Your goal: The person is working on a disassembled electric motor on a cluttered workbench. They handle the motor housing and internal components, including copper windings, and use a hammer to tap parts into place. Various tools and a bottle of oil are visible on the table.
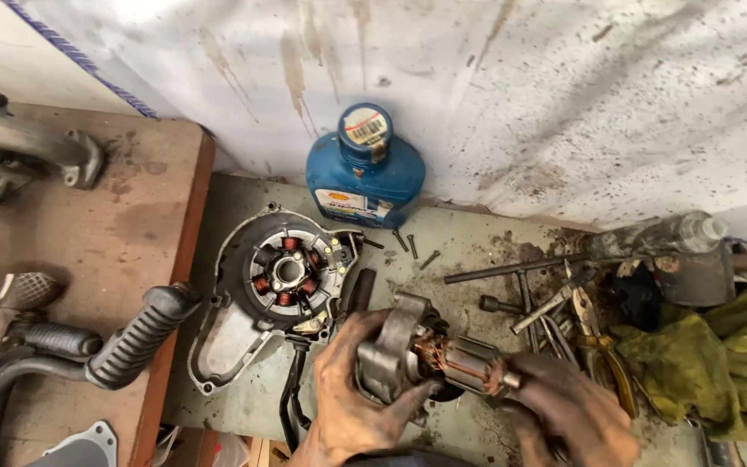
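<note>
workbench [469, 251]: grimy metal top under your hands, wooden board on its left.
engine cover [274, 294]: lies left of centre, copper stator coils facing up.
oil bottle [365, 169]: blue, standing far against the stained sheet.
starter motor [430, 359]: near centre, armature windings exposed, held between both your hands.
left hand [352, 389]: your fingers are wrapped around its grey housing.
right hand [568, 406]: curled closed on the shaft end.
pliers [590, 324]: lie right, beside loose rods.

Even, soft daylight, weak shadows, sharp focus, slight edge distortion.

The right hand [577, 415] is cut off below; fingers hide the armature's [464, 367] shaft end.
</note>
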